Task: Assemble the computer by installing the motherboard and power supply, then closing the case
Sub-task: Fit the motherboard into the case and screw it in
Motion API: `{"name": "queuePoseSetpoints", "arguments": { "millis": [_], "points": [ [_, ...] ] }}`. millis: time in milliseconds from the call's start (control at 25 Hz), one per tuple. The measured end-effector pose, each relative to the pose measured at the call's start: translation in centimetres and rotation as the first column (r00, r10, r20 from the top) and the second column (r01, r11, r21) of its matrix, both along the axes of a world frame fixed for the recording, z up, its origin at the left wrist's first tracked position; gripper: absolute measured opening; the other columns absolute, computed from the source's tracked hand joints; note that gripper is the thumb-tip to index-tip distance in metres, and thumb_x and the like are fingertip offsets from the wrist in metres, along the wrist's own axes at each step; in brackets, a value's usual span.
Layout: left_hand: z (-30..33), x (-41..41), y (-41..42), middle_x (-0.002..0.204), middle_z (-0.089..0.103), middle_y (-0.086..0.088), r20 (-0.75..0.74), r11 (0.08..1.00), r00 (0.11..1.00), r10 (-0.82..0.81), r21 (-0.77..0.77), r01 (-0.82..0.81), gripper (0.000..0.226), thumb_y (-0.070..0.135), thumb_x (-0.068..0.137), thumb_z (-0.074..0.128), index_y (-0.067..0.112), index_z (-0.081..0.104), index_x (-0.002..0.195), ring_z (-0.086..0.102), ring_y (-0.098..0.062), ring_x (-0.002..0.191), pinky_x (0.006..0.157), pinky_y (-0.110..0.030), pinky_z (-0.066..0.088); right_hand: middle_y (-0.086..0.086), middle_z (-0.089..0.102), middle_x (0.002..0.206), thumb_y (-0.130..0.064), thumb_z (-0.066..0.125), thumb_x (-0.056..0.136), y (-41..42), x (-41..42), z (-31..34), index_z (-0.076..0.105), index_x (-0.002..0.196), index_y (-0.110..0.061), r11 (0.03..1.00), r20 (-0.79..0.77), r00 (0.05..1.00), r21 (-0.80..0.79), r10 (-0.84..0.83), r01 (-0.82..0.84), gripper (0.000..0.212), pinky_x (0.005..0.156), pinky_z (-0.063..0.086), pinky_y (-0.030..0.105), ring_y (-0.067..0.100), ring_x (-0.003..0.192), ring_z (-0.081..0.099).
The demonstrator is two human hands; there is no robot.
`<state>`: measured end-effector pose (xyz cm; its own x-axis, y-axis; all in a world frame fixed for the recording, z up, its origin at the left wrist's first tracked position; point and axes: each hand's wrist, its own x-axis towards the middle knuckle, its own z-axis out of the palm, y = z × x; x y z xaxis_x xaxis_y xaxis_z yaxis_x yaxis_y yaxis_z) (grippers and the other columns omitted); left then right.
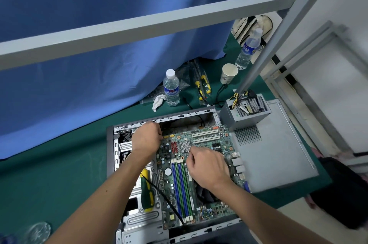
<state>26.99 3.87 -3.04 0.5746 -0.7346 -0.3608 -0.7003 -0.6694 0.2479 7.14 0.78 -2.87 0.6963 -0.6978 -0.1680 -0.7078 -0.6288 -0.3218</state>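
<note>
The motherboard [191, 174] is lying inside the open case [111, 144]. My left hand [147, 138] is pinching its 10 o'clock edge; my right hand [209, 166] is curling over its middle, grip unclear. The power supply [245, 112] is sitting at 2 o'clock on the side panel [278, 154].

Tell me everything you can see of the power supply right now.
The power supply is a grey metal box with a perforated top grille. It sits outside the case, upright on the detached side panel, beyond the case's far right corner. A bundle of yellow and black wires leaves its far side. Neither hand touches it.
</note>
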Motion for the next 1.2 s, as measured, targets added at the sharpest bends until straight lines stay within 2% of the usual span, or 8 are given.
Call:
{"name": "queuePoseSetpoints", "arguments": {
  "millis": [80, 200, 400, 560, 720, 960, 1080, 1200],
  "points": [
    [0.5, -0.4, 0.5, 0.103, 0.068, -0.002, -0.019, 0.999, 1.0, 0.015, -0.029, -0.015, 0.005, 0.018, 0.093, 0.068, 0.02, 0.07, 0.096, 0.06, -0.02, 0.082, 0.069, -0.03, 0.048, -0.007, 0.055, 0.064, -0.029, 0.031, 0.095, -0.1, -0.1, 0.0, 0.061, 0.087, -0.021, 1.0, 0.001, 1.0, -0.003, 0.003, -0.003, 0.032, 0.055, 0.054, 0.03, 0.007, 0.055, 0.054],
    [1.0, -1.9, 2.0, 0.118, 0.061, -0.005, -0.144, 0.984, 0.984, 0.109, -0.123, -0.127, 0.032, 0.028, 0.091, 0.07, 0.015, 0.065, 0.12, 0.063, -0.021, 0.092, 0.08, -0.033, 0.051, -0.006, 0.054, 0.062, -0.029, 0.033, 0.095, -0.1, -0.2, 0.1, 0.056, 0.081, -0.023, 1.0, -0.001, 1.0, -0.004, -0.012, 0.012, 0.028, 0.055, 0.055, 0.032, 0.008, 0.052, 0.054],
    [2.4, -5.1, 4.2, 0.114, 0.059, -0.006, -0.545, 0.885, 0.778, 0.313, -0.129, -0.447, 0.044, 0.017, 0.096, 0.063, 0.004, 0.047, 0.135, 0.064, -0.015, 0.077, 0.062, -0.024, 0.057, -0.009, 0.057, 0.07, -0.03, 0.039, 0.098, -0.1, -0.2, 0.8, 0.054, 0.086, -0.024, 0.996, 0.071, 0.997, 0.087, -0.034, 0.028, 0.02, 0.06, 0.057, 0.034, 0.009, 0.059, 0.058],
    [3.0, -6.9, 4.9, 0.148, 0.033, -0.016, -0.053, 0.999, 0.998, 0.024, -0.022, -0.025, 0.071, 0.038, 0.094, 0.063, 0.01, 0.029, 0.15, 0.038, -0.031, 0.134, 0.11, -0.041, 0.039, -0.011, 0.058, 0.089, -0.022, 0.054, 0.096, -0.9, -0.9, 1.8, 0.063, 0.099, -0.019, 0.962, 0.292, 0.935, 0.241, -0.2, 0.13, 0.01, 0.076, 0.054, 0.029, 0.006, 0.08, 0.056],
    [3.3, -9.0, 2.9, 0.162, 0.016, -0.01, -0.102, 0.975, 0.971, -0.217, -0.066, 0.211, 0.072, 0.054, 0.097, 0.05, 0.02, 0.025, 0.155, 0.017, -0.029, 0.148, 0.12, -0.043, 0.02, -0.009, 0.056, 0.101, -0.013, 0.057, 0.094, -5.0, -3.2, 2.9, 0.063, 0.112, -0.014, 0.928, 0.359, 0.864, 0.251, -0.353, 0.274, 0.019, 0.09, 0.052, 0.03, 0.011, 0.095, 0.057],
    [1.7, -15.0, -0.2, 0.164, 0.011, -0.007, -0.072, 0.949, 0.95, -0.305, -0.108, 0.297, 0.067, 0.063, 0.1, 0.014, 0.027, 0.017, 0.157, 0.003, -0.024, 0.152, 0.122, -0.044, 0.004, 0.003, 0.046, 0.14, -0.013, 0.061, 0.093, -15.7, -7.3, 1.2, 0.044, 0.144, -0.015, 0.91, 0.061, 0.908, 0.06, -0.414, 0.41, 0.054, 0.114, 0.035, 0.04, 0.022, 0.131, 0.039],
    [1.0, -15.8, -0.2, 0.161, 0.023, -0.005, 0.022, 0.953, 0.961, -0.275, -0.125, 0.276, 0.069, 0.064, 0.099, 0.005, 0.027, 0.028, 0.152, 0.008, -0.022, 0.151, 0.121, -0.042, 0.007, 0.006, 0.03, 0.155, -0.009, 0.064, 0.09, -19.4, -9.1, -0.6, 0.03, 0.152, -0.018, 0.927, -0.141, 0.92, 0.033, -0.365, 0.373, 0.071, 0.113, 0.034, 0.043, 0.028, 0.14, 0.03],
    [0.6, -15.9, -0.1, 0.147, 0.042, -0.001, 0.076, 0.954, 0.964, -0.256, -0.144, 0.264, 0.067, 0.062, 0.099, 0.006, 0.025, 0.045, 0.139, 0.025, -0.019, 0.143, 0.117, -0.042, 0.022, 0.014, 0.044, 0.138, 0.002, 0.063, 0.084, -20.9, -10.2, -1.8, 0.038, 0.141, -0.014, 0.965, -0.289, 0.922, -0.119, -0.258, 0.233, 0.064, 0.095, 0.048, 0.042, 0.032, 0.125, 0.043]
  ]
}}
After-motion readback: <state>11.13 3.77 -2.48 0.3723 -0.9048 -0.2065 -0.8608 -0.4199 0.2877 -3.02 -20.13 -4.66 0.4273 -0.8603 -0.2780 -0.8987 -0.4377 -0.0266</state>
